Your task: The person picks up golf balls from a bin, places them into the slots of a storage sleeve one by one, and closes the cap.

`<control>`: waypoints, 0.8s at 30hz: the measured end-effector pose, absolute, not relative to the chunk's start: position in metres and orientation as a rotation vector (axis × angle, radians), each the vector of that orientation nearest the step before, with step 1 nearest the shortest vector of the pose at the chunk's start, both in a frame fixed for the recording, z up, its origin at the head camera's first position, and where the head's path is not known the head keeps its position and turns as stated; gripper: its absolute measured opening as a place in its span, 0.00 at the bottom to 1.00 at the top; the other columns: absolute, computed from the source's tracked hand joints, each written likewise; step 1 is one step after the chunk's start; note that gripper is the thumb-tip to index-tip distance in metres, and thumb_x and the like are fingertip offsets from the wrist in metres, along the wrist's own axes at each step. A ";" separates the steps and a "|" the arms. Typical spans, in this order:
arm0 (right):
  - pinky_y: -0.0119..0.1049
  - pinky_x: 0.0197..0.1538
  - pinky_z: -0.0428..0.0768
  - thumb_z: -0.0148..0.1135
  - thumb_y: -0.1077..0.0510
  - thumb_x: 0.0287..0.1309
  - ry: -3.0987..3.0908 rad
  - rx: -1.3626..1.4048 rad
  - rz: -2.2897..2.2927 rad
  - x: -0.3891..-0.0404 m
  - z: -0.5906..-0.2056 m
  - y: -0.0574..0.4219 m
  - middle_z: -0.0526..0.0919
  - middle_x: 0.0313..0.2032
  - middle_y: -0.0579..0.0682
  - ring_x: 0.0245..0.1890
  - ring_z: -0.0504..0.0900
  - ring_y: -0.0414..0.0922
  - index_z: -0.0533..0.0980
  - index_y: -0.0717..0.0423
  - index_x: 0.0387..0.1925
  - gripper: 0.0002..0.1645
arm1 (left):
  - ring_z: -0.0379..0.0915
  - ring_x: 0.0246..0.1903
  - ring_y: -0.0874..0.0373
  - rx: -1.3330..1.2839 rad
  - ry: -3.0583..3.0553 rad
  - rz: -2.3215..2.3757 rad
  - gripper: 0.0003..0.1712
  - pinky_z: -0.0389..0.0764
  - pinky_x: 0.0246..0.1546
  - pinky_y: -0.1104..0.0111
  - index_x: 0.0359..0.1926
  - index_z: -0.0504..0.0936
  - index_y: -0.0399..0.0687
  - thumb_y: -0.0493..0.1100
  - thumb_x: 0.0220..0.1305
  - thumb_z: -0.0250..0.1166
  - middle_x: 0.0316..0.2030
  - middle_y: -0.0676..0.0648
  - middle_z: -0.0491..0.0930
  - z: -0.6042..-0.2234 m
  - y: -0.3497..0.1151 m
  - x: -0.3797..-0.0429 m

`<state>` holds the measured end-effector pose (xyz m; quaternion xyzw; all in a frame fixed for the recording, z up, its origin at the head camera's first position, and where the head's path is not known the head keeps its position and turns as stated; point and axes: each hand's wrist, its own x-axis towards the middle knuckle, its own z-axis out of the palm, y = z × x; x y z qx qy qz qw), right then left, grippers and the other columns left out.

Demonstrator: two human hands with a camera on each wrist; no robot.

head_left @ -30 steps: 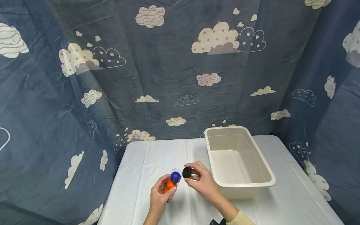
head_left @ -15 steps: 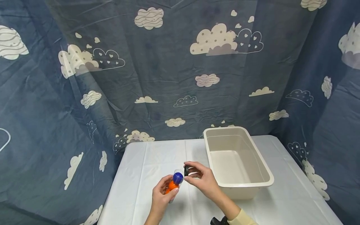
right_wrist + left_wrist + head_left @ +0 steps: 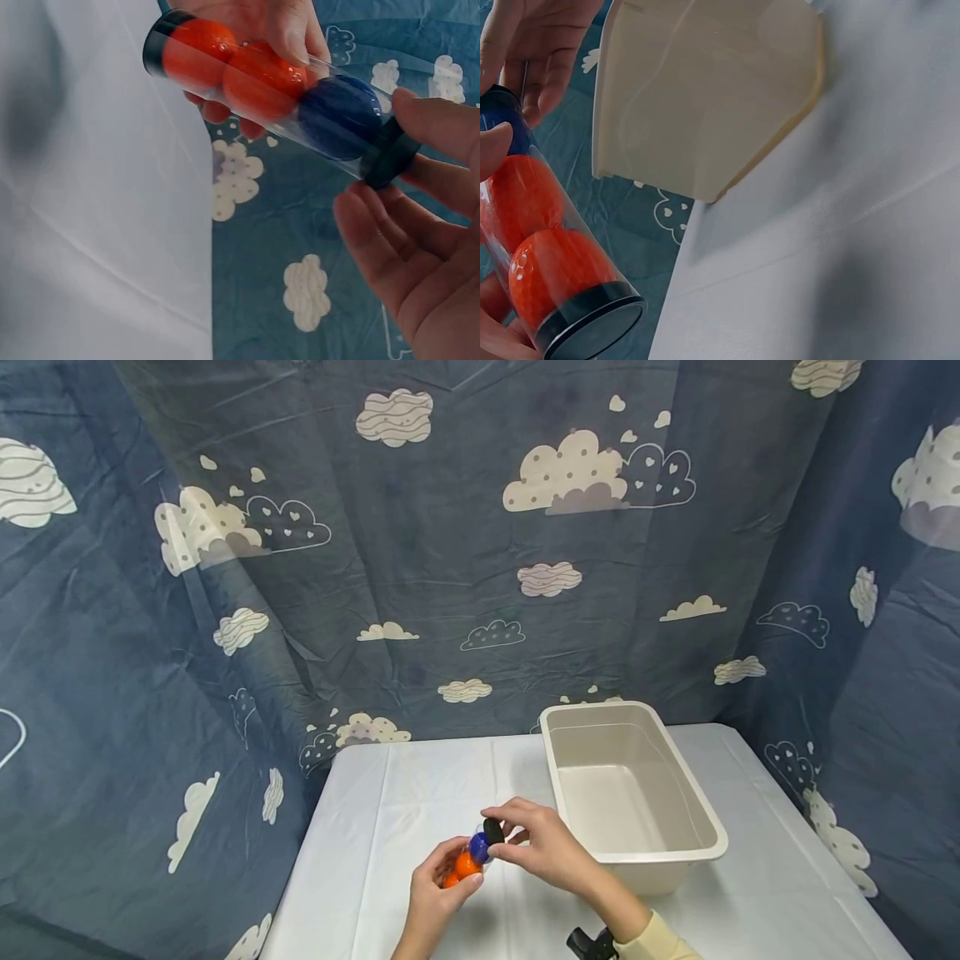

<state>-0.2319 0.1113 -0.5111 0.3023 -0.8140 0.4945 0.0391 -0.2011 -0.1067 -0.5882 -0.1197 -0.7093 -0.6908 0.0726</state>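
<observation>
My left hand [image 3: 435, 889] grips a clear tube [image 3: 571, 214] that leans over the table. Two orange balls [image 3: 199, 55] and a blue ball [image 3: 340, 118] sit in a row inside it, the blue one at the upper mouth. A dark end piece [image 3: 592, 326] closes the lower end. With thumb and fingers, my right hand [image 3: 555, 852] pinches a black cap [image 3: 388, 154] right at the tube's mouth, in line with it in the right wrist view. In the left wrist view the cap is mostly hidden behind my left thumb.
A deep beige bin [image 3: 551, 760] stands on the white-covered table [image 3: 427, 777], just beyond my right hand. Its inside shows no contents. A black device [image 3: 592, 945] sits at my right wrist by the yellow sleeve [image 3: 656, 939]. Dark blue cloud-print cloth [image 3: 450, 502] hangs around the table.
My right hand has brought the black cap left and down from beside the tube onto its mouth. My left hand has shifted slightly right with the tube.
</observation>
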 end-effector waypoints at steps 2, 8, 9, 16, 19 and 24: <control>0.40 0.43 0.85 0.75 0.54 0.57 -2.525 0.958 1.442 -0.232 -0.509 0.112 0.82 0.48 0.40 0.40 0.82 0.45 0.80 0.45 0.59 0.27 | 0.82 0.44 0.51 -0.360 -2.139 -2.076 0.26 0.81 0.49 0.67 0.53 0.83 0.50 0.35 0.52 0.78 0.46 0.47 0.85 -0.588 -0.106 -0.201; 0.37 0.41 0.84 0.74 0.55 0.58 -2.602 1.057 1.259 -0.230 -0.500 0.115 0.82 0.45 0.41 0.40 0.82 0.41 0.80 0.50 0.58 0.26 | 0.81 0.44 0.51 -0.363 -2.192 -2.069 0.26 0.81 0.48 0.67 0.53 0.84 0.52 0.37 0.52 0.78 0.46 0.48 0.85 -0.588 -0.107 -0.200; 0.36 0.41 0.84 0.74 0.55 0.58 -2.617 1.071 1.241 -0.230 -0.498 0.116 0.82 0.44 0.41 0.39 0.82 0.41 0.80 0.51 0.58 0.26 | 0.81 0.44 0.51 -0.365 -2.202 -2.065 0.26 0.81 0.48 0.67 0.53 0.84 0.52 0.38 0.52 0.79 0.46 0.49 0.85 -0.588 -0.107 -0.200; 0.30 0.37 0.79 0.75 0.53 0.56 -2.708 1.145 1.084 -0.231 -0.492 0.116 0.82 0.39 0.42 0.34 0.80 0.42 0.82 0.53 0.56 0.25 | 0.81 0.44 0.51 -0.418 -2.234 -2.046 0.26 0.82 0.46 0.67 0.54 0.83 0.51 0.38 0.53 0.78 0.46 0.48 0.84 -0.592 -0.109 -0.199; 0.27 0.37 0.76 0.75 0.53 0.56 -2.727 1.163 1.028 -0.230 -0.490 0.115 0.82 0.39 0.41 0.34 0.79 0.42 0.83 0.54 0.55 0.25 | 0.81 0.45 0.51 -0.437 -2.237 -2.054 0.26 0.82 0.47 0.67 0.54 0.83 0.51 0.38 0.53 0.78 0.47 0.48 0.84 -0.593 -0.109 -0.198; 0.27 0.37 0.76 0.76 0.54 0.55 -2.743 1.192 0.969 -0.230 -0.487 0.114 0.81 0.38 0.41 0.34 0.79 0.41 0.83 0.57 0.55 0.25 | 0.81 0.46 0.50 -0.421 -2.262 -2.035 0.26 0.82 0.48 0.67 0.55 0.82 0.50 0.38 0.54 0.78 0.49 0.48 0.83 -0.594 -0.109 -0.196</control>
